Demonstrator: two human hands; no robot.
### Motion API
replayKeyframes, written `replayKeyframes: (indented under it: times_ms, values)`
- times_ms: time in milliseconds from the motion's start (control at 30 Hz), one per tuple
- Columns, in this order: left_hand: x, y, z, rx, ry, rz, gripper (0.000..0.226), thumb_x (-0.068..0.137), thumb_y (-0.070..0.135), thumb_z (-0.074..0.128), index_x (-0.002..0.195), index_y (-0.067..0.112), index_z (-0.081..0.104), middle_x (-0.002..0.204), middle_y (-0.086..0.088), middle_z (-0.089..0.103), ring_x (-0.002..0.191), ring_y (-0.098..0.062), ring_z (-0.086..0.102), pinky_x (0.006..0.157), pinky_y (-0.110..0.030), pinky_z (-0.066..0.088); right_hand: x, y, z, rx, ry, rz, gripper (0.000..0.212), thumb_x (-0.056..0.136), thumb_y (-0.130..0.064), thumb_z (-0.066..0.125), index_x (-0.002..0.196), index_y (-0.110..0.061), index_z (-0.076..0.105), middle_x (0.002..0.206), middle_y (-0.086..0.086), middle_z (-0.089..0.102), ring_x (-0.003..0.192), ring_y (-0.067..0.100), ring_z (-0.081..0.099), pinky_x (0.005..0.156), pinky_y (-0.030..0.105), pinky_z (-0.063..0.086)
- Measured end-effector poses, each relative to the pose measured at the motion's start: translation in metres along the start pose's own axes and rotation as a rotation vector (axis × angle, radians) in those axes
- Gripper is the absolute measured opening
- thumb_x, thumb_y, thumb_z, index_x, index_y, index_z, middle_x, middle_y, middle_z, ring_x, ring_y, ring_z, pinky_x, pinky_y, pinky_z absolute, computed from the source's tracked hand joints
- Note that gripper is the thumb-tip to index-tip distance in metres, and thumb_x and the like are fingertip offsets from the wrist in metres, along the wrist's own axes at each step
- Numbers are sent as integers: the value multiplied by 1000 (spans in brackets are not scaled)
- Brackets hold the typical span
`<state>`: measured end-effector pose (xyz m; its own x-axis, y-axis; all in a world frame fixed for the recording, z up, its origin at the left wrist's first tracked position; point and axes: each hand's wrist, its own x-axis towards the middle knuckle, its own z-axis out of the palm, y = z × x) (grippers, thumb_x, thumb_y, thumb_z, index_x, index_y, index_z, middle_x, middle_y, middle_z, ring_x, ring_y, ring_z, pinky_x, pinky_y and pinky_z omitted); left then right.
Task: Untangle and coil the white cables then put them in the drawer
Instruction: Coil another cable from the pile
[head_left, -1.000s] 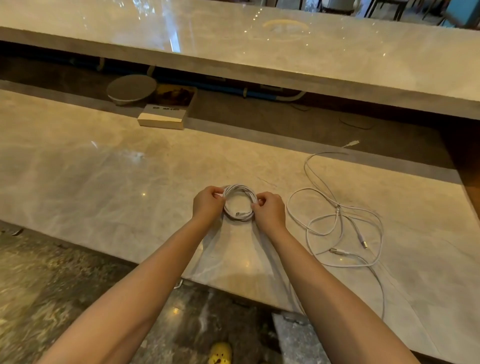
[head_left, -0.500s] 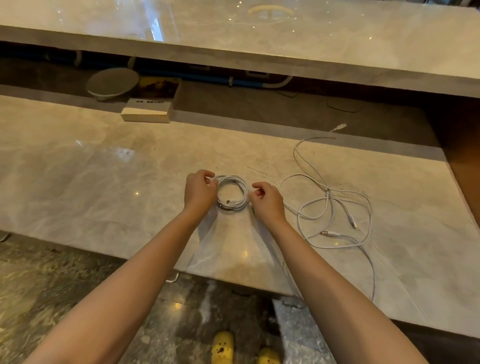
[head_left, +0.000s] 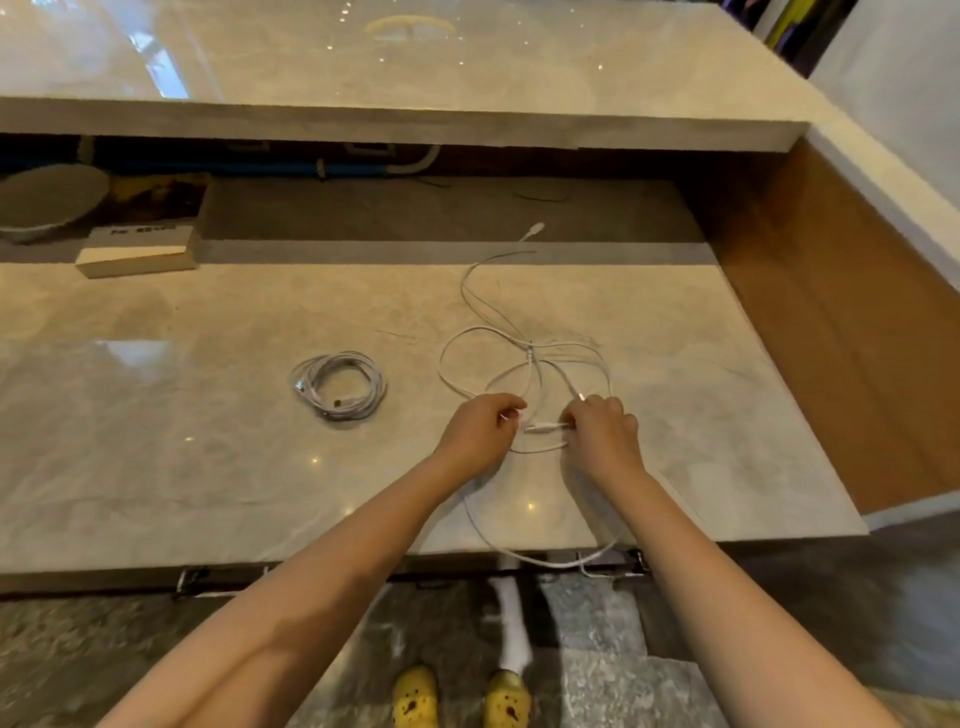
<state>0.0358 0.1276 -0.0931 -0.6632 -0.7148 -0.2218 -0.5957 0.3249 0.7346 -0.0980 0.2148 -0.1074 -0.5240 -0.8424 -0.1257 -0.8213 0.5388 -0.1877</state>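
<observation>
I'm seeing the coiled cable (head_left: 338, 385) lying free on the marble counter (head_left: 156, 415). Right of that coil, my left hand (head_left: 480, 426) and right hand (head_left: 602, 431) are pinching the tangled cable (head_left: 530, 358).

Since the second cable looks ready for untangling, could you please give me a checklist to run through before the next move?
1. First cable finished: coiled cable lies bundled on the counter, untouched: ok.
2. Left hand has a hold on the tangled cable: ok.
3. Right hand pinches the strand at a connector: ok.
4. Tangle cleared: loops cross near the middle: not ok.
5. Cable fully on the counter: one loop hangs over the front edge: not ok.
6. Drawer open and ready: cannot tell.
</observation>
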Motion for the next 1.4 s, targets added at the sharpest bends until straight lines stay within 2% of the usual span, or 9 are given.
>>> replayKeyframes:
  times_ms: [100,333,467,600,767,867,1000,1133,1400]
  values:
    - [3,15,11,104,-105,8,37,95,17,47,130,11,54,128,-9,60,115,-23,55,90,-26,40,-5,5,-1,146,93,-76,16,90,-11,52,98,-13,65,103,7,61,104,27,49,81,34,34]
    - [2,53,-14,279,-182,85,38,102,26,30,95,6,62,101,-15,65,97,-30,57,73,-31,36,-12,-1,-34,373,240,-303,20,92,-14,54,111,-10,61,103,10,62,96,26,56,73,40,47]
    - [2,91,-50,-29,-151,21,31,99,22,33,78,13,54,72,-2,48,67,-19,45,60,-28,35,-4,10,-64,358,282,-327,15,93,-16,51,102,-10,62,99,7,65,92,25,58,70,37,45]
    - [-6,117,-91,-356,-174,57,27,99,17,36,86,12,59,67,0,48,58,-10,42,55,-22,37,-2,22,-90,478,253,-176,21,97,-23,45,93,-13,63,75,1,65,72,23,60,66,39,47]
    - [-15,137,-118,-223,-438,145,24,99,17,39,105,12,62,72,2,56,62,-8,49,62,-22,43,0,10,-120,588,293,-159,25,97,-23,42,87,-16,64,62,-6,60,64,18,58,66,37,47]
    - [-21,152,-127,-215,-459,183,26,100,26,36,100,14,60,64,6,46,55,-7,40,54,-21,38,-1,3,-136,638,322,-202,23,98,-22,42,85,-16,61,59,-4,54,57,14,51,61,34,44]
    - [-23,165,-144,-556,-309,265,25,99,20,36,83,15,54,59,6,40,50,-7,35,47,-17,31,-3,0,-151,852,299,-212,28,99,-26,39,85,-19,62,60,-2,51,54,11,46,52,29,38]
    - [-22,160,-168,-979,-306,312,21,97,17,37,81,14,51,54,8,35,43,-5,31,38,-15,27,-5,8,-152,987,246,-179,33,99,-31,40,84,-16,65,59,-2,47,53,10,43,52,26,37]
    - [-32,153,-202,-1403,-133,484,25,101,21,31,94,12,52,54,8,36,44,-5,29,38,-15,25,0,20,-127,821,131,-105,26,97,-19,43,82,-14,63,62,0,57,58,14,51,54,21,43]
